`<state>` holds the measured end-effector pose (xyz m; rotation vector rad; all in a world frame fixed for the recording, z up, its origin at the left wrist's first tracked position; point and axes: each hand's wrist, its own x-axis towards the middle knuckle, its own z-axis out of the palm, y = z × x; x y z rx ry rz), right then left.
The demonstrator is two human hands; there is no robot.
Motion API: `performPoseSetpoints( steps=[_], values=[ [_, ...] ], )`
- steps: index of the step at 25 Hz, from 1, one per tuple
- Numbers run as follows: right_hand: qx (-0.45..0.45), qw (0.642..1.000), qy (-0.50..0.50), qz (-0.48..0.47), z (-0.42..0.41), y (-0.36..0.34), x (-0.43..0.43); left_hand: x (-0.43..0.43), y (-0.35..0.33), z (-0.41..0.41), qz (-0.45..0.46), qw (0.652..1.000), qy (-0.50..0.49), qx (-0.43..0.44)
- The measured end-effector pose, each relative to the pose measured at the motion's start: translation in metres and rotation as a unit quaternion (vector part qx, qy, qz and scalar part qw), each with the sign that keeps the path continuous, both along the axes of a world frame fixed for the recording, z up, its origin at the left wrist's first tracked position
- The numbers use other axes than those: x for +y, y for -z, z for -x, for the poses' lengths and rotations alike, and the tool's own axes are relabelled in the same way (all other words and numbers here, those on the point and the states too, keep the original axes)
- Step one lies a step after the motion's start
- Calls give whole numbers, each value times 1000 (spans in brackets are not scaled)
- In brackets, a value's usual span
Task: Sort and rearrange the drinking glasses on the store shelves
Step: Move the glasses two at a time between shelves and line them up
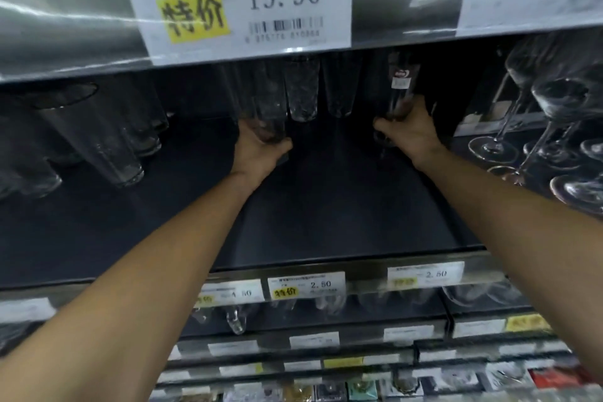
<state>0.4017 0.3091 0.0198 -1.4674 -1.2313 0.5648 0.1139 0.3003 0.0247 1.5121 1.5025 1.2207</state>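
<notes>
**Left forearm (130, 287) and right forearm (522, 206) far into the shelf, one tall glass per hand**

Stretched forward from the near edge, bare to the wrist, converging toward the far middle of the dark shelf deck (326, 206).

Gripping with the left hand (261, 153): fingers and thumb curled round the lower part of a tall clear glass (267, 108), far centre-left, just beside a short back row (301, 91) of similar tall glasses. Gripping likewise with the right hand (408, 134): palm down, curled round the foot of a stickered tall glass (403, 88), far centre-right, just right of that row. Cannot tell whether either glass is lifted or resting on the deck.

Judged partly done. Already grouped by kind: straight tumblers (98, 140) at the left, stemmed wine glasses (554, 108) at the right. Probably left to do: closing up the two held glasses with the row, and filling the wide bare stretch of deck between near edge and far glasses. No telling which slot suits which glass, apart from the price tags (306, 287) on the near rail, marked 2.50.
</notes>
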Motion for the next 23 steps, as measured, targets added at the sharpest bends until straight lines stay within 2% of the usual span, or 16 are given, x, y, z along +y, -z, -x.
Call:
performPoseSetpoints(
  steps=[3,5,8,11,14,20,23],
  values=[
    [19,998,-48,20,9,-3,-32,-23,-7,11,28,998,42,-21],
    [34,993,-105,43,16,-10,-54,-44,-13,15,51,994,62,-68],
    [65,979,-175,78,26,-20,-85,-74,-19,15,90,985,58,-134],
    [103,964,-223,104,40,-23,-113,-98,-24,15,106,983,45,-140],
    [153,936,-287,133,52,-34,-143,-127,-29,16,79,988,17,-132],
    [268,888,-349,131,78,-58,-198,-205,-45,29,12,962,-13,-274],
    [274,855,-414,149,111,-55,-228,-260,-48,54,-9,956,-67,-286]
  ],
)
